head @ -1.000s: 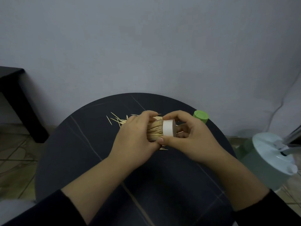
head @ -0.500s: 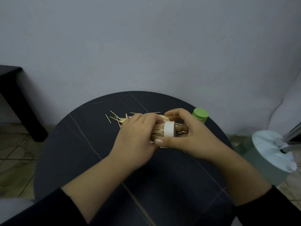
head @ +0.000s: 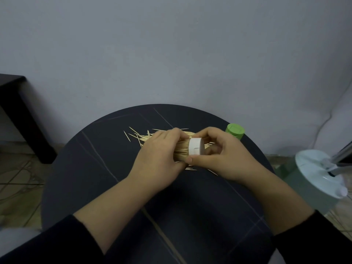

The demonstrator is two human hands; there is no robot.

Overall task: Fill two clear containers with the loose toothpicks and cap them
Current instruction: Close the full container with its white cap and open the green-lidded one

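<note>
A clear container (head: 181,151), packed with toothpicks and lying on its side, is being held over the dark round tabletop (head: 85,178); whether it is touching the surface cannot be told. Its body is being gripped by the left hand (head: 158,161), whose fingers (head: 172,132) are being curled over the top of it. The white cap (head: 196,149) at the container's right end is being pinched by the right hand (head: 226,157): the thumb is being pressed against the cap's near edge, and the other fingers are being curled round its far side. Whether the cap is fully seated cannot be told. Behind and beneath the hands, loose toothpicks (head: 136,137) are lying scattered on the tabletop. A green-capped container (head: 235,130) is standing at the tabletop's far right edge, just beyond the right hand.
</note>
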